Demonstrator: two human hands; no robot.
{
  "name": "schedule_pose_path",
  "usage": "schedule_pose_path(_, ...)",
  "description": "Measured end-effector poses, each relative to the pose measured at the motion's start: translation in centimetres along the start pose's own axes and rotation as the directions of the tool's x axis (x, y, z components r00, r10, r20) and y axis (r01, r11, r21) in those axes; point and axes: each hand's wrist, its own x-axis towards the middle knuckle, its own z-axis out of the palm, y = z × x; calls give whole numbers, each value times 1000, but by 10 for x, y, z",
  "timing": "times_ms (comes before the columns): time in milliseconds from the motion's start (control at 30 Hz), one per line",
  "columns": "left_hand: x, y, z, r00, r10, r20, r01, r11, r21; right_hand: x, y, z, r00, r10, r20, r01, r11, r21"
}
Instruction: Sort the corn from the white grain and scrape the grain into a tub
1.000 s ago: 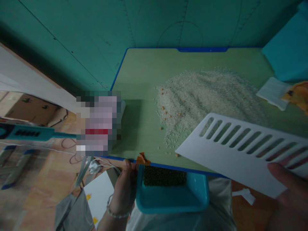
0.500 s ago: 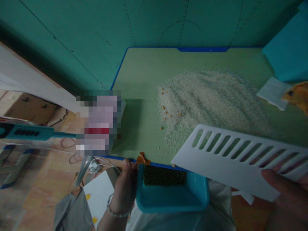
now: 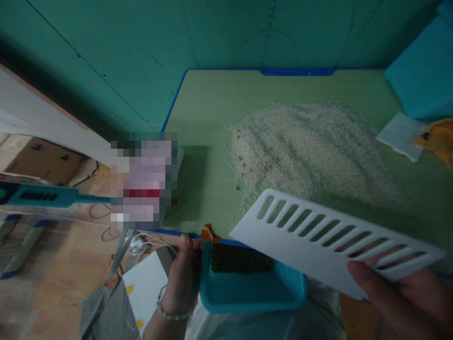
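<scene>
My left hand (image 3: 183,278) grips the left rim of a teal plastic tray (image 3: 253,295), held just below the near edge of the green table (image 3: 208,118). Dark green beans (image 3: 240,258) lie along the tray's far side. My right hand (image 3: 399,300) holds a white slotted plastic panel (image 3: 329,241) by its near right edge, thumb on top. The panel slants over the table's near edge, and its left corner hangs above the tray. Beyond the panel a wide pile of white rice (image 3: 311,146) spreads on the table, with a few yellow kernels (image 3: 244,165) at its left side.
A blue box (image 3: 421,80) stands at the table's far right, with a white folded paper (image 3: 398,137) and a yellow thing (image 3: 437,139) beside it. A blurred-out patch covers something (image 3: 143,182) at the table's left edge. White cables (image 3: 141,243) and a teal tool (image 3: 42,196) lie to the left.
My right hand has brought the slotted panel leftward and toward me, so its left corner now hangs over the tray. My left hand and the tray have stayed put.
</scene>
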Motion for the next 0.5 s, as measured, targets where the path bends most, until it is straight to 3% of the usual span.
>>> schedule_pose_path(67, -1, 0, 0, 1000, -19, 21, 19, 1000, 3, -1, -6, 8, 999, -6, 35, 5, 1000, 18)
schedule_pose_path(300, 2, -1, -2, 999, -6, -31, 6, 1000, 1, 2, -4, 14, 995, 18, -99, -27, 996, -84)
schedule_pose_path(500, 1, -1, -1, 1000, 4, 13, -4, 1000, 9, 5, 0, 11, 969, 71, -236, -103, 987, -123)
